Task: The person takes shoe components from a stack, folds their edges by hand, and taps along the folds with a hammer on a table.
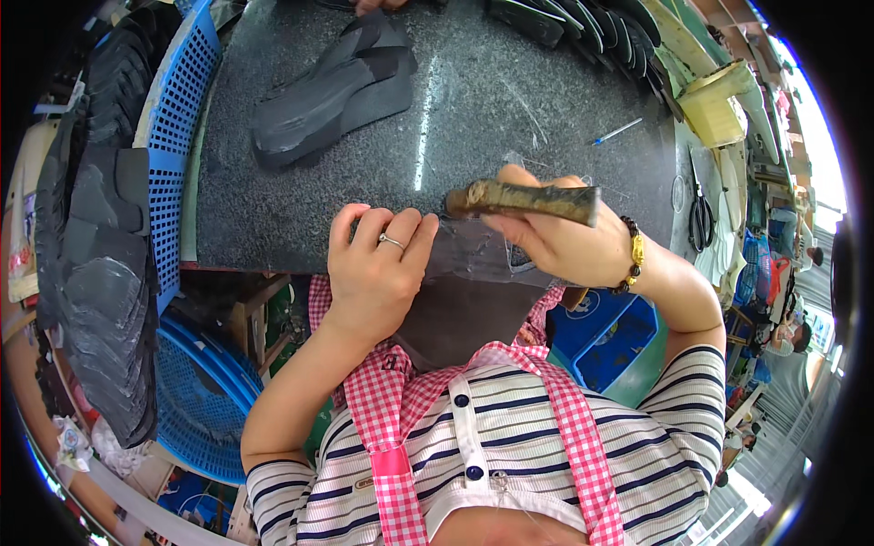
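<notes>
My right hand [560, 237] is closed round a worn hammer [537, 200], held across the fist over the table. Its blunt brown end lies close to my left fingertips; its wider end points right. The grip is hidden in my fist. My left hand [378, 268] rests at the table's near edge, fingers bent down and thumb hidden, against a black sheet piece [469, 246]. Dark material [464, 318] hangs below that edge, over my lap. Farther left on the table lies a stack of black cut pieces [332, 100].
The dark speckled table [237, 209] has a blue basket [177, 136] along its left edge, beside layered black pieces [100, 273]. Black pieces [583, 32] fan out at the far right. A pen [617, 131], scissors [701, 218] and a yellowish container [715, 105] lie right. Another person's hand [378, 5] shows at the top.
</notes>
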A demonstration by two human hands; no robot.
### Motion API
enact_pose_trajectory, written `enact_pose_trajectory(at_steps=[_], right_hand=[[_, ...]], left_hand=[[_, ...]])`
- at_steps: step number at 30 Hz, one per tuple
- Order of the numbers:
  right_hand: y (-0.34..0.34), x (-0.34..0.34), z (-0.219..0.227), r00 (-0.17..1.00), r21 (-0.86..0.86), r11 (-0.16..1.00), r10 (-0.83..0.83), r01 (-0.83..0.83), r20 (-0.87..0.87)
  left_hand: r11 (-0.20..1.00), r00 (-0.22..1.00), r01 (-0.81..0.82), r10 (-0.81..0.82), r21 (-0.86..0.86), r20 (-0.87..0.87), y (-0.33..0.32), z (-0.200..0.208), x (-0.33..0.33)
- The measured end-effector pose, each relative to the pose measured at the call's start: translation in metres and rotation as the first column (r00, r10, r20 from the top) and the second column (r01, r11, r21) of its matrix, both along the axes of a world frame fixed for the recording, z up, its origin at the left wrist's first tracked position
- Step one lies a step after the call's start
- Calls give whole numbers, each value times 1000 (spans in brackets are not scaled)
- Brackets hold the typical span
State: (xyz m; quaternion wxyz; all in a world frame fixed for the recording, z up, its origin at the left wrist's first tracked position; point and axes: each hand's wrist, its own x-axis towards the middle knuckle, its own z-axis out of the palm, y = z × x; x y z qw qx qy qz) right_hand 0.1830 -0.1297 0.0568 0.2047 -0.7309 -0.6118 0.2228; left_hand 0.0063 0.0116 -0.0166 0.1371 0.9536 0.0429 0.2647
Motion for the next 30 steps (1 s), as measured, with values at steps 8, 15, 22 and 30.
enact_pose_trajectory(at_steps=[8,15,22,30], right_hand=[[6,-3,-2,997,36,999,27,-24,-75],[6,-3,-5,1000,-98,995,29,-28,7],[7,-1,-6,1000,-124,992,24,-22,15],[11,-2,-9,997,16,997,80,-80,24]], left_hand=[[999,996,16,-12,51,-87,-2,6,1],[990,994,-107,109,-97,18,-2,-3,-2],[961,988,-128,144,-247,48,-11,-3,0],[986,990,-131,136,-107,44,-14,2,-1]])
